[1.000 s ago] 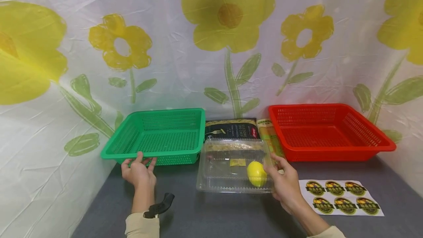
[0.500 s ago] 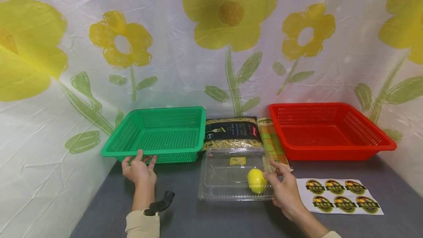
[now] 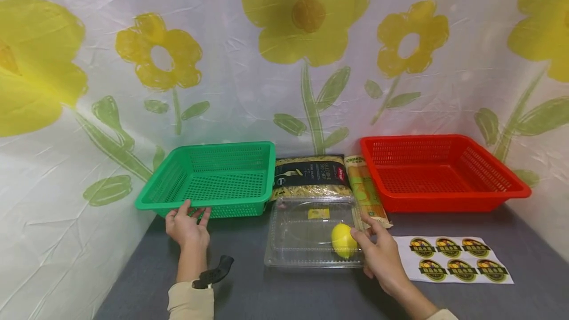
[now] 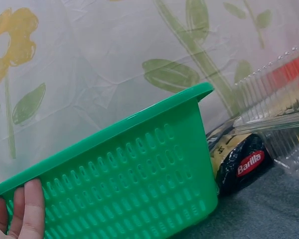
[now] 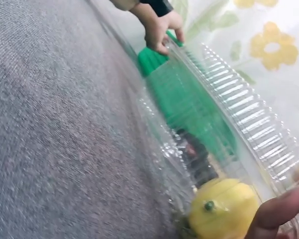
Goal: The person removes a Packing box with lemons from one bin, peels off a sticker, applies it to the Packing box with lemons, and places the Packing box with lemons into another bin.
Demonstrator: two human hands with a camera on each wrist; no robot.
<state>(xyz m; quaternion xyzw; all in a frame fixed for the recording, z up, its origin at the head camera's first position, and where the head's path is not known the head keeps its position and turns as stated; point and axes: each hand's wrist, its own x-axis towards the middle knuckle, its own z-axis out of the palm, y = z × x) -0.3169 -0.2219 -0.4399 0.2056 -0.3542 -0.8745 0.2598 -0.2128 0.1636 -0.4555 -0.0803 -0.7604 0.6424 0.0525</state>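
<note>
A clear container [image 3: 298,236] lies near 5 o'clock in my head view, a lemon [image 3: 344,241] showing through its plastic toward the container's own 4 o'clock corner. From my distant post I see the right hand [image 3: 380,253] with its grip clamped on the container's 3 o'clock edge, thumb laid over the plastic. The left hand [image 3: 190,231] has its grip clamped on the near rim of a green basket [image 3: 240,203], at 10 o'clock from the container. A pasta bag [image 3: 311,176] lies just beyond at 12 o'clock; a slim packet [image 3: 366,186] at 2 o'clock reaches toward a red basket [image 3: 449,195]. A sticker sheet [image 3: 455,260] rests on the grey tabletop [image 3: 249,290] slightly past 3 o'clock. Whether the container's underside meets the tabletop, I cannot tell.

The step in hand, as I judge it, is managing the container from one side only, so level counts most. I want the pinch firm but light, since thin plastic likely buckles under a hard thumb. The hold beside the lemon seems sound, putting support near the weight; a tilt toward 9 o'clock could send the fruit rolling. At the basket, I favour steady rim pressure without a tug.
</note>
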